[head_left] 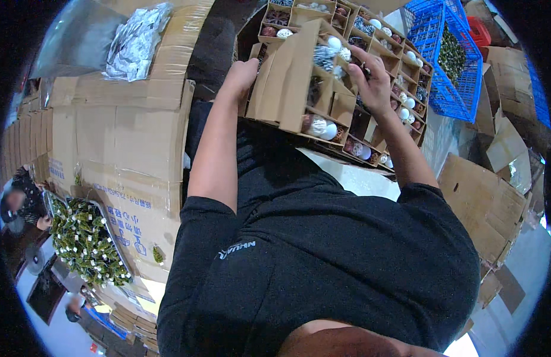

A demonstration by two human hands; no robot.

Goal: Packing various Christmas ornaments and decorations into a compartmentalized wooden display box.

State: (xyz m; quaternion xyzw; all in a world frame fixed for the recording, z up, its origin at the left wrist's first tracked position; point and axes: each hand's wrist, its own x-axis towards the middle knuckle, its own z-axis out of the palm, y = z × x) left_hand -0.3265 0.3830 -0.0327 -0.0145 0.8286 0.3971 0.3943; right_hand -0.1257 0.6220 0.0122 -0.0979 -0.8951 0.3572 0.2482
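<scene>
Grip: both hands [238, 77] [373, 83] hold a divided cardboard tray [299, 77].

Stacked cardboard boxes [118, 128] crowd the left side, a blue plastic crate [448, 59] stands upper right, flattened cartons [484, 202] lie right, and the pale floor [61, 333] shows below.

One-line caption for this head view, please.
Left hand steadies a compartmented cardboard tray while right hand reaches among its ornaments.
</scene>
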